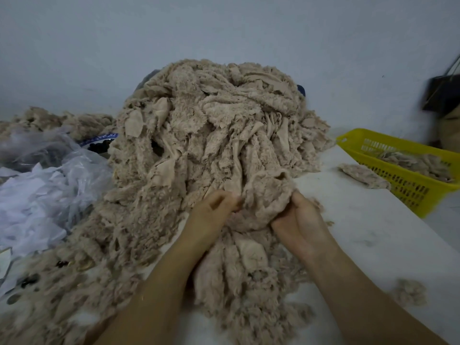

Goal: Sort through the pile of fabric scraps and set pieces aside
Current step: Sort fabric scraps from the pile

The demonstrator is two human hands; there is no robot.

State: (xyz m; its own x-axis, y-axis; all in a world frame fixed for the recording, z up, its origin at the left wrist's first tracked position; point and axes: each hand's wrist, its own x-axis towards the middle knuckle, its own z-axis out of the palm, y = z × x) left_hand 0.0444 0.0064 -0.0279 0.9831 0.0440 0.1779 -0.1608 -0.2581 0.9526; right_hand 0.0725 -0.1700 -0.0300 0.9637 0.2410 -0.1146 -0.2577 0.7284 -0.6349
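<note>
Scraps of beige fleece lie in a tall pile (214, 125) on a white table (361, 232), rising just beyond the fingers and spilling toward the person under both forearms. One fleece piece (263, 202) sits at the pile's near edge, bunched between the two hands. The left hand (214, 210) has its fingers curled, with the tips pinched on the piece's left edge. The right hand (296, 220) curls its fingers round the piece's right edge, tips buried in the fleece. The hands are near each other but apart.

Well to the right of the right fingers, a yellow basket (408, 192) stands at the table's edge with more scraps inside. A loose scrap (363, 174) lies just beside its wall. A small tuft (409, 291) lies on the table beside the right forearm. Left of the left fingers, clear plastic bags (49, 185) lie against the pile. Beyond the fingers stands a pale wall (224, 28), and a blurred dark bag (443, 93) shows at far right.
</note>
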